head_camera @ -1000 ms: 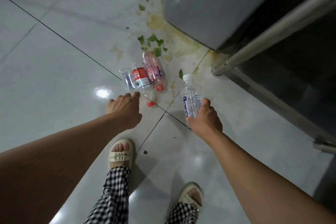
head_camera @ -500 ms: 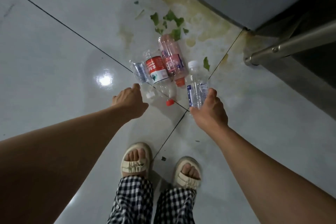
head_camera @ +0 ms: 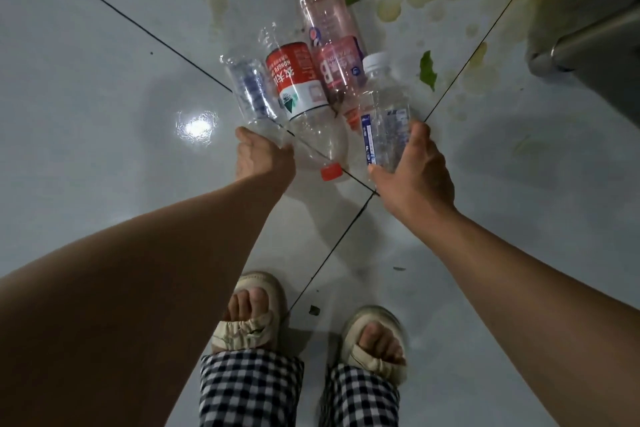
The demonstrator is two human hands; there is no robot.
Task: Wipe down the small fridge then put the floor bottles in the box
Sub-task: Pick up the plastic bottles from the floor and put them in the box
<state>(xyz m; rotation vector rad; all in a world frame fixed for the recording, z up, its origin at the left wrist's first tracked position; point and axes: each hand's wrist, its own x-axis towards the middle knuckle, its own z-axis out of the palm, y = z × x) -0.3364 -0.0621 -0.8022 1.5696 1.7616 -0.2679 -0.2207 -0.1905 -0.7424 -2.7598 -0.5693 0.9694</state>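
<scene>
While R hand [head_camera: 417, 170] grips clear bottle [head_camera: 384, 114], L hand's [head_camera: 263, 156] grip unclear; stained tile floor [head_camera: 104, 62].

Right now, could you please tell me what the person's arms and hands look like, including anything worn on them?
Both forearms are bare, with no sleeves in view. The left hand and right hand wear no gloves, and no rings, watch or bracelets are visible.
</scene>
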